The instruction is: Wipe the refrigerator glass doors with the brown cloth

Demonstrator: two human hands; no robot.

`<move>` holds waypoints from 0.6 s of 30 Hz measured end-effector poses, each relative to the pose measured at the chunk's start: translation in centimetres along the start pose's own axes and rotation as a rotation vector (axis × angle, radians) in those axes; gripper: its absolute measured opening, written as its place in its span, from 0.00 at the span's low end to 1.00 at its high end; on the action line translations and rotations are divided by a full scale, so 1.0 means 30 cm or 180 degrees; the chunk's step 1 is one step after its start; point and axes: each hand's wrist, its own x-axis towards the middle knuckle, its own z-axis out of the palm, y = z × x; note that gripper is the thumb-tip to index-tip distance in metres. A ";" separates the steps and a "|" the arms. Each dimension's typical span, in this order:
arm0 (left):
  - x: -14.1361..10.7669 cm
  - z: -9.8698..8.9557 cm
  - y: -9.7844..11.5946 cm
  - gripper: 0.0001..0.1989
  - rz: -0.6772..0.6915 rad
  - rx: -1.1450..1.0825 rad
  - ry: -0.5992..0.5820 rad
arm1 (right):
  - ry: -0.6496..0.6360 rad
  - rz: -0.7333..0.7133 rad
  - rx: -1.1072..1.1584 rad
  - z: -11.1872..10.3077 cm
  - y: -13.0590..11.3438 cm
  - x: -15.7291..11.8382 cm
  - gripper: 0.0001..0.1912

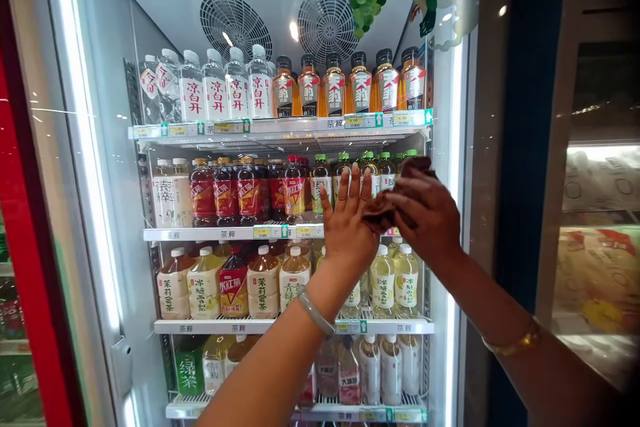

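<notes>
Raised in front of the lit drinks fridge, my left hand [353, 230] has its fingers stretched upward and appears to lie flat against the glass door. A grey bangle [316, 312] circles that wrist. My right hand [433, 213] grips a dark brown cloth [383, 208], which bunches beside the left hand and shows above the fingers too. Behind the glass, green-capped tea bottles [321, 181] on the second shelf are partly hidden by both hands. A gold-coloured bracelet [520, 340] is on the right wrist.
Above, a shelf holds clear water bottles [217, 88] and amber drinks [334, 88]. Lower shelves carry several pale tea bottles [263, 283]. A bird-and-grape decal [367, 0] marks the upper glass. Dark frame [517, 147] runs down the right, and a red panel [23, 213] stands left.
</notes>
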 end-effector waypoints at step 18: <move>-0.008 -0.055 -0.025 0.36 0.0312 0.0112 -0.0074 | -0.0167 -0.0523 -0.0058 0.008 -0.021 0.014 0.15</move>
